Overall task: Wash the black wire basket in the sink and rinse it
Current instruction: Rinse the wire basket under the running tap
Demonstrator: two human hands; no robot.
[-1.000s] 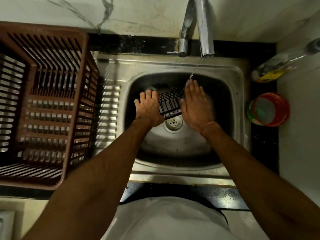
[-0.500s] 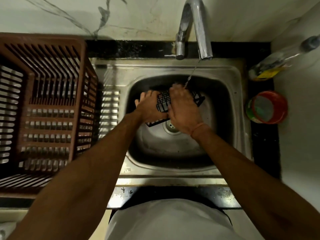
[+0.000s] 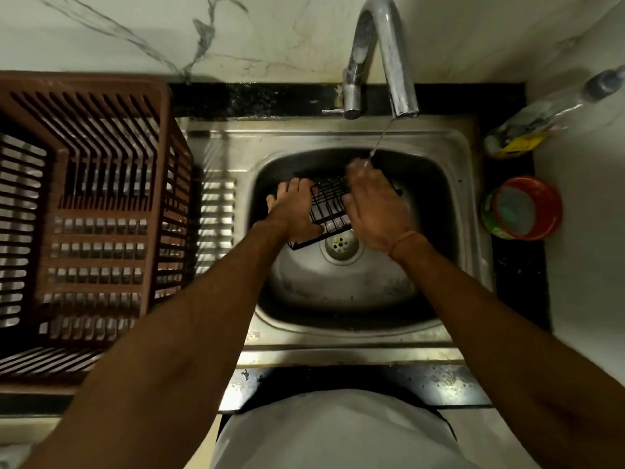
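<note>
Left hand (image 3: 295, 211) grips the black wire basket (image 3: 328, 211) over the sink (image 3: 449, 184) drain; right hand (image 3: 373, 206) lies flat across it, fingers straight, under the tap (image 3: 389, 55) stream. Brown dish rack (image 3: 84, 211) left; red tub (image 3: 522, 208) and bottle (image 3: 541, 120) right.

Dim light falls on a white marble-veined wall (image 3: 142, 32) behind a black stone table (image 3: 250, 99).

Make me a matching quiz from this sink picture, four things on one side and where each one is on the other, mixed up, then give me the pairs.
Things:
1. black wire basket
2. brown plastic crate
3. red-rimmed tub
4. tap

Places:
A. on the counter right of the sink
B. at the wall, running a thin stream
C. left of the sink
D. between both hands, over the drain

Pairs: 1-D, 2-C, 3-A, 4-B
</note>
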